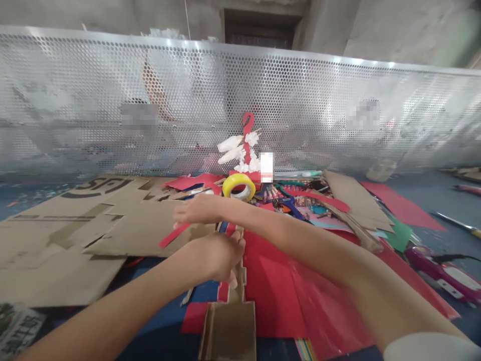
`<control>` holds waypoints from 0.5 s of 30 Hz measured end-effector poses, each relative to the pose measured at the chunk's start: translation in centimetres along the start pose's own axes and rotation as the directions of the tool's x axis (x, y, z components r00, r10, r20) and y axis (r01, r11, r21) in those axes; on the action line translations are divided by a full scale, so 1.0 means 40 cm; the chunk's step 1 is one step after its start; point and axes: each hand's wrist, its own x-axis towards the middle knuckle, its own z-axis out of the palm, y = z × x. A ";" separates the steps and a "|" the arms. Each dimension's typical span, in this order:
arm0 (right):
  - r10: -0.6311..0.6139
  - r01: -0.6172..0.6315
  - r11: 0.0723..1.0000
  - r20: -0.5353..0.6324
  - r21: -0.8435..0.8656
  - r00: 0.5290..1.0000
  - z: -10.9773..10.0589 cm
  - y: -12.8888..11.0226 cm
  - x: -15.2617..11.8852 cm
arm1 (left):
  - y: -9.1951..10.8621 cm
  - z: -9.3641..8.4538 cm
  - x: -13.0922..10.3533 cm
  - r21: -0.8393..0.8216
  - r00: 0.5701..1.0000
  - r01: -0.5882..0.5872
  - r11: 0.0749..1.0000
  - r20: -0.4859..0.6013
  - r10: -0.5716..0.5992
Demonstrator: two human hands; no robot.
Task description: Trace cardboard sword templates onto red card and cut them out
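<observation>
Okay, blue surface (165, 336) underneath, red sheet (274, 296) on top; cardboard piece (230, 328) lies pointing away, red showing both sides; left hand (221, 258) closed on its narrow neck, so grip gently, neck probably creases easily; right hand (201, 208) beyond, fingers bent down by red strip (174, 235), can't tell if pinching; I'd pull strip taut, line edges up first.

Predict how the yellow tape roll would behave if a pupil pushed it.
The yellow tape roll would probably hold its shape, being a thick, closed ring. Its round outline suggests it could roll on edge. Its hollow centre hints at modest weight.
</observation>
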 end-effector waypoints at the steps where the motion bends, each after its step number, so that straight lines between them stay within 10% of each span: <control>1: 0.076 -0.069 0.995 -0.085 0.076 0.993 -0.016 0.004 -0.020 | 0.007 -0.012 -0.003 0.033 0.997 0.020 0.999 0.071 -0.022; 6: 0.484 -0.152 0.751 -0.380 0.643 0.788 -0.141 -0.003 -0.207 | 0.020 -0.044 -0.013 0.058 0.987 0.036 0.998 0.154 -0.045; 11: 0.409 -0.155 0.375 -0.013 0.914 0.912 -0.220 -0.096 -0.375 | -0.019 -0.026 -0.006 -0.042 0.994 0.021 0.999 0.107 -0.016; 15: 0.351 -0.271 0.355 0.141 0.895 0.926 -0.177 -0.200 -0.372 | -0.041 -0.023 -0.010 -0.126 0.991 0.030 0.992 0.136 -0.013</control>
